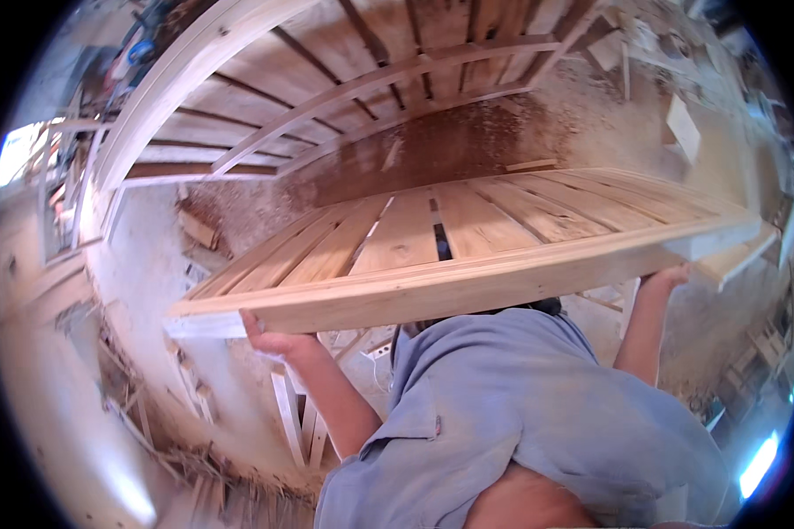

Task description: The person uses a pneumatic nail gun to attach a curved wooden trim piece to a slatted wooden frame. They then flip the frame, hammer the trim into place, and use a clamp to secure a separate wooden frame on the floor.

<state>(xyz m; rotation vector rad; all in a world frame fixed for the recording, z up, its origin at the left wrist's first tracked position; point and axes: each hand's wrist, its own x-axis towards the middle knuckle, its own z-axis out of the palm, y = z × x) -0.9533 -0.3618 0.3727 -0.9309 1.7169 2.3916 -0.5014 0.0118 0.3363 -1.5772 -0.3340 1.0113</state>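
Note:
Across the middle of the head view, in front of my body, lies a slatted wooden panel. A thick rail forms its near edge, and pale boards with narrow gaps run away from me. My left hand is closed on the near rail close to its left end, with the thumb up against the front face. At the right end my right hand grips the same rail from below. The fingers of both hands are partly hidden under the panel. It looks raised off the floor at waist height.
Beyond it stands another slatted wooden panel with a cross rail. A wood block and a pale flat board lie on the dusty floor. Wooden legs show below my left arm. Offcuts are heaped at lower left.

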